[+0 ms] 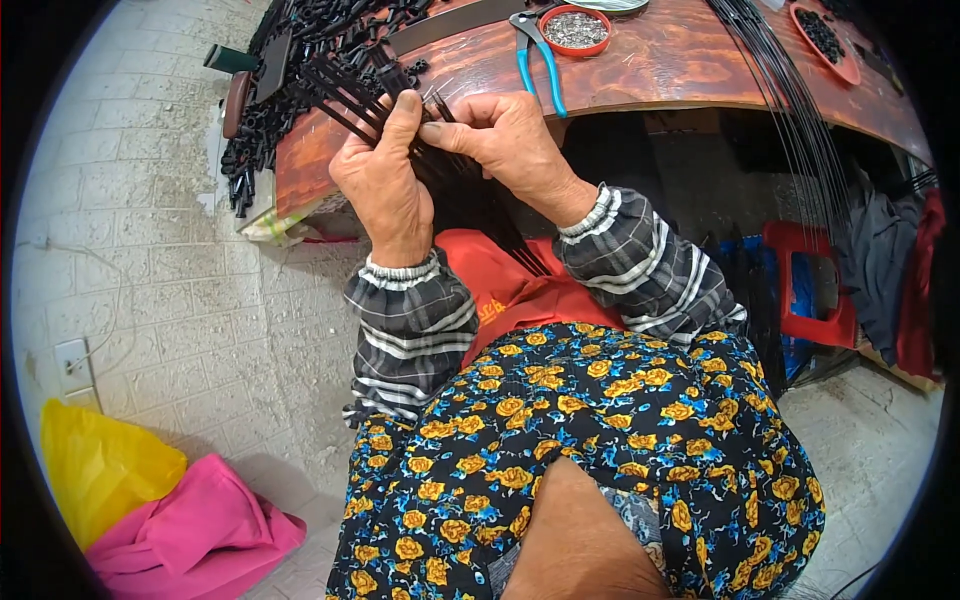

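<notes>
Both my hands are raised near the table's front edge, over a bundle of thin black rods [482,215]. My left hand [385,185] is closed around the bundle, thumb on top, and several thicker rod ends fan out past it to the upper left. Thumb and fingers of my right hand [525,150] are pinched together on the rods just beside the left thumb. What lies exactly between the right fingertips is too small to make out. The rods' lower ends slant down toward the red cloth [535,295] on my lap.
A heap of black plastic parts [245,150] covers the table's left end. Teal-handled pliers [543,70] lie beside a red dish [577,53] of small silver pieces. Long black rods [800,130] hang over the right edge, above a red stool [825,330]. A pink cloth [200,520] lies lower left.
</notes>
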`<state>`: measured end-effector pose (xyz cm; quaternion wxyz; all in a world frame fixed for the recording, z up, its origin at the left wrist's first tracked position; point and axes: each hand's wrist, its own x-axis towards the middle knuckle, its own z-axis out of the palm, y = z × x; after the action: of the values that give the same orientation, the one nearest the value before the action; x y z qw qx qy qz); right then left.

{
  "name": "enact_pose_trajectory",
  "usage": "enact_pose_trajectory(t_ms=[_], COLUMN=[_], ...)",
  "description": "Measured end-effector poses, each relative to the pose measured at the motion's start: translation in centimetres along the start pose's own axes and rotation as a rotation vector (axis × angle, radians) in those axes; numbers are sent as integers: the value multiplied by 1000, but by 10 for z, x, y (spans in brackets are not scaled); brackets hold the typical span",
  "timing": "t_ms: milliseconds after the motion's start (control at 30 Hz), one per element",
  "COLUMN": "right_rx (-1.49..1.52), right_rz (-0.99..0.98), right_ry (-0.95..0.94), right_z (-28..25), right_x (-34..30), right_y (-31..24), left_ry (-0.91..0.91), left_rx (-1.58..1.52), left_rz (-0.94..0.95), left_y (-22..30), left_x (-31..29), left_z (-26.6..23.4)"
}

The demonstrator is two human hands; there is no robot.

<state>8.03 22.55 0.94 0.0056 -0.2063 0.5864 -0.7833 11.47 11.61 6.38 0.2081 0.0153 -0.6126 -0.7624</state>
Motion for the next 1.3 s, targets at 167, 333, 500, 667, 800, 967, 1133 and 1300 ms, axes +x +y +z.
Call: enact_pose_trajectory(t_ms=[167,333,500,667,800,967,1133,1300], right_rx=[180,123,80,91,92,99,116,185], right_rz=[90,118,99,113,158,113,82,151], right_ry=[-4,-15,11,6,-15,-13,-2,-73], right_z=[2,-4,-4,-8,-8,-6,-5,-11], right_x=[-5,-3,-2,1,-1,-2,-2,2], right_y=[-15,-17,-12,-12,-15,-11,-15,-12], left_ry=[67,48,20,20,3,21,33,53], left_rx=[-216,-298,-300,-255,-236,-187,-117,-162], left_rz=[-126,-191,-194,-176,-151,-75,6,-1], left_y=[-3,-3,-1,-7,-7,-1,-7,-10], left_x=[3,5,2,4,1,-7,-2,-2], left_z=[-7,-4,5,1,2,11,6,4])
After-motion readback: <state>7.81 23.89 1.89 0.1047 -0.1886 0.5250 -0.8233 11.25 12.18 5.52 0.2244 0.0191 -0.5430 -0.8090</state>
